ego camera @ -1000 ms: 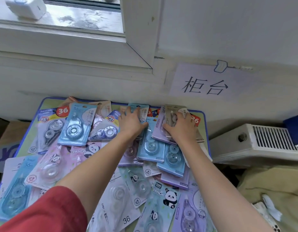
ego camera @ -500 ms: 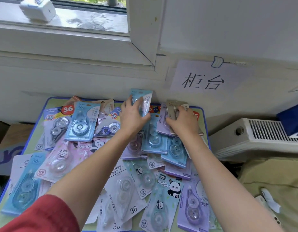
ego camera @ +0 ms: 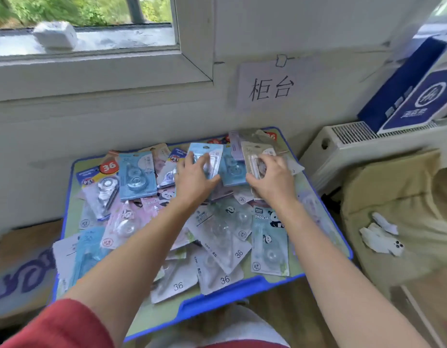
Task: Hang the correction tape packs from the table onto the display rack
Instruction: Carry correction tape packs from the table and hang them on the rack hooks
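Two packs sit raised at the 12 o'clock end of the green, blue-rimmed counter [ego camera: 217,295]: left grip [ego camera: 192,182] pinching a pale-blue carded correction tape pack [ego camera: 207,150], right grip [ego camera: 272,182] clutching a beige carded pack [ego camera: 252,150] at its 3 o'clock, both long axes toward 12, rack unseen.

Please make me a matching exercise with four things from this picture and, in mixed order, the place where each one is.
Things
1. light blue pack
2. beige pack
3. dark blue box
4. paper sign

Places
A. on top of the white radiator
B. held by the right hand
C. on the wall
D. held by the left hand

Pairs: 1-D, 2-B, 3-A, 4-C
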